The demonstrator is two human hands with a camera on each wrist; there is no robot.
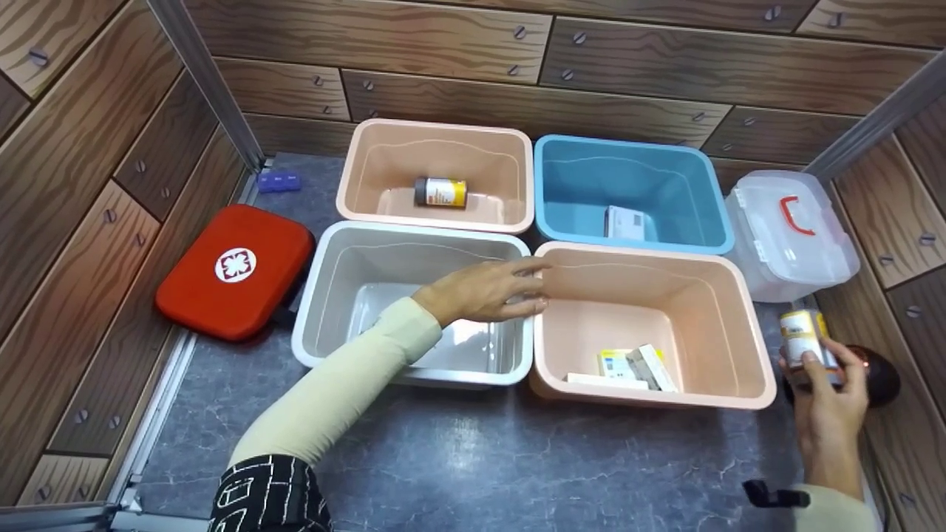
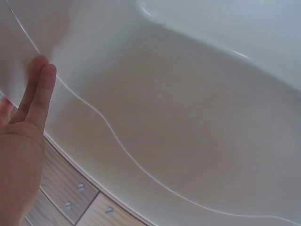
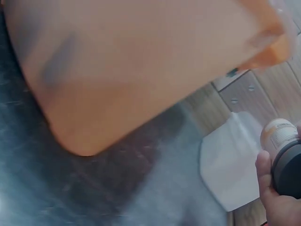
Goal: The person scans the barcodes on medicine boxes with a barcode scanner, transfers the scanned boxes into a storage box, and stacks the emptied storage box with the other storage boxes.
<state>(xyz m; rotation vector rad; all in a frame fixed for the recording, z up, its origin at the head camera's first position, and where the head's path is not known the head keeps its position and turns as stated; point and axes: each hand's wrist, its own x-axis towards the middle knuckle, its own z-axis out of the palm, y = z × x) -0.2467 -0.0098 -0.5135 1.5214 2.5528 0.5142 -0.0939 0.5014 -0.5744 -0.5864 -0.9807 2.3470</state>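
- The bottle (image 1: 802, 336) sits just past 3 o'clock in the head view, its long side tilted; its label is white and yellow, with print too small to read.
- The right hand (image 1: 831, 403), at 4 o'clock, is clamped on the bottle, thumb on the near side and fingers wrapped around it.
- The right wrist view shows what the head view mostly hides: the dark cap (image 3: 288, 172) large at the end of the bottle, with rows of blurred print on the label beyond.
- The left hand (image 1: 484, 292) is near the clock's centre, fingers straight and slightly apart, over the rims where the grey tub (image 1: 414, 374) and the front pink tub (image 1: 658, 401) meet.
- The left wrist view adds two straight fingers side by side at 10 o'clock, against a pale inner wall with a thin line; I cannot tell whether they touch it.
- Between 3 and 4 o'clock, cartons (image 1: 652, 367) lie in the front pink tub, one marked yellow, their writing illegible.
- Towards 12 o'clock, the back pink tub (image 1: 436, 127) holds another bottle (image 1: 446, 193), its label white, yellow and red, the letters too small.
- At 2 o'clock, the blue tub (image 1: 628, 143) contains a small box (image 1: 624, 223) with unreadable print.
- At 9 o'clock lies the red case (image 1: 199, 295), with a white round emblem (image 1: 236, 264); at 10, a purple pillbox (image 1: 278, 182) with tiny pale lettering.
- At 3 o'clock, the clear box (image 1: 798, 258) with its red handle stands on the desk (image 1: 517, 458).
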